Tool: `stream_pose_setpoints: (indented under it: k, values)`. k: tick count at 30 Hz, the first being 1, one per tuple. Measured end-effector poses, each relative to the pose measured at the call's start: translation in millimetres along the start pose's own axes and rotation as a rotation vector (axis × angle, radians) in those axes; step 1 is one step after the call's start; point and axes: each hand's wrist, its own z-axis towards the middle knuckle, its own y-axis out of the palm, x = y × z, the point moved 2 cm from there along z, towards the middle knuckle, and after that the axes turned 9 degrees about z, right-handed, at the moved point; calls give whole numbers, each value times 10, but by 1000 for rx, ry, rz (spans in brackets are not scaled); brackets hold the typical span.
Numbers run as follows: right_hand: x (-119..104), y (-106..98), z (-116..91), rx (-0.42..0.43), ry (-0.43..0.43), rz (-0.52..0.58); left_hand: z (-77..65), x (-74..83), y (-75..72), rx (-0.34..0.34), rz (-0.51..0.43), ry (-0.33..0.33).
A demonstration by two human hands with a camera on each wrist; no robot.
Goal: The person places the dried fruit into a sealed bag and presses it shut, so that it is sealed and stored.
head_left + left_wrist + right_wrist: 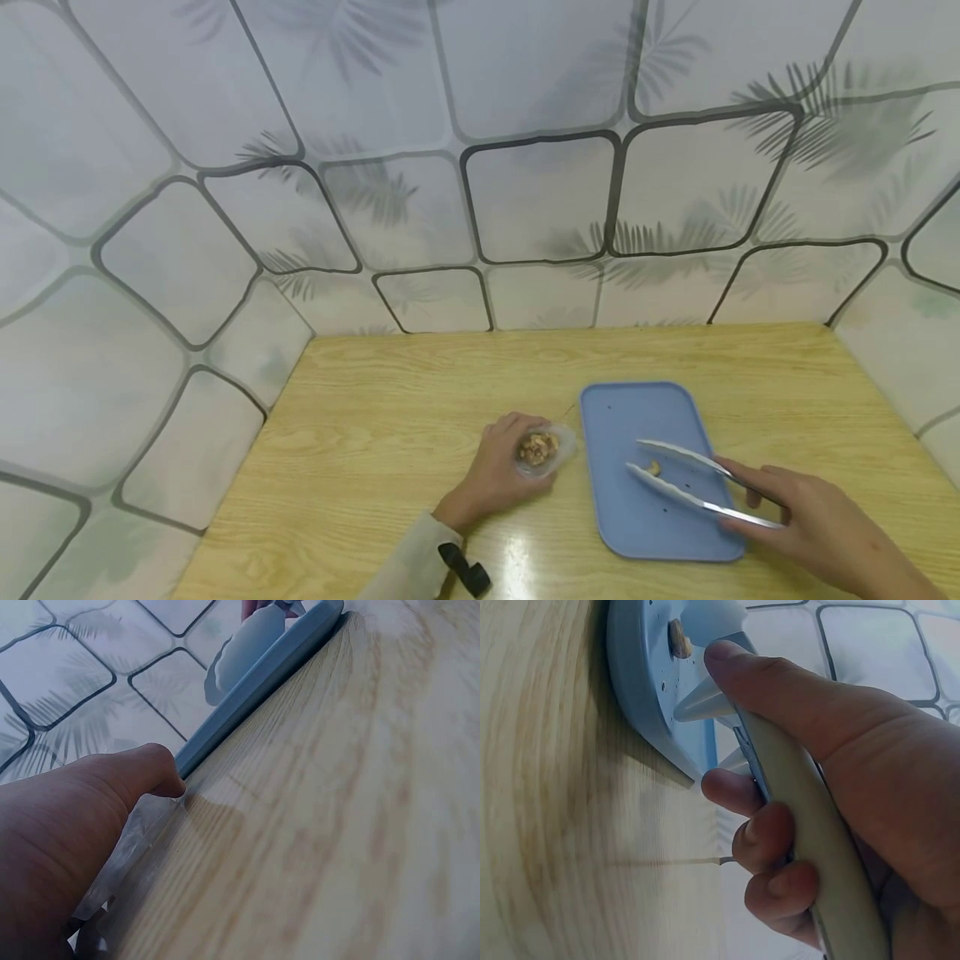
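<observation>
My left hand (498,471) curls round a clear plastic cup (567,448) with small brown nut pieces (537,448) inside. The left wrist view shows the thumb side of this hand (67,817) and part of the clear wall (131,851). Metal tongs (702,503) are gripped in my right hand (825,521), their two arms spread apart over a blue tray (626,525). A single curved nut (655,468), like a cashew, lies on the tray between the tong tips. In the right wrist view that nut (679,639) sits beyond the tongs (791,776), apparently not pinched.
A few tiny dark specks (665,510) dot the tray. Underneath is a wood-grain table (360,450), bordered at the back and sides by patterned panels (540,200). A black strap (463,569) crosses the left sleeve (412,562).
</observation>
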Motion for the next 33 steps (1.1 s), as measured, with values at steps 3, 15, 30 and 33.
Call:
stream_pose_setpoints:
  k: [3,15,30,33]
  values:
    - [8,-15,-19,-20,23,-5,1,8,-9,9,2,12]
    - [36,-33,-73,-75,74,-2,0,10,-8,30,15,28]
    - [57,-92,-37,-163,168,-63,6,9,-2,47,18,38]
    - [38,-115,-42,-157,153,-66,5,11,-5,45,15,37]
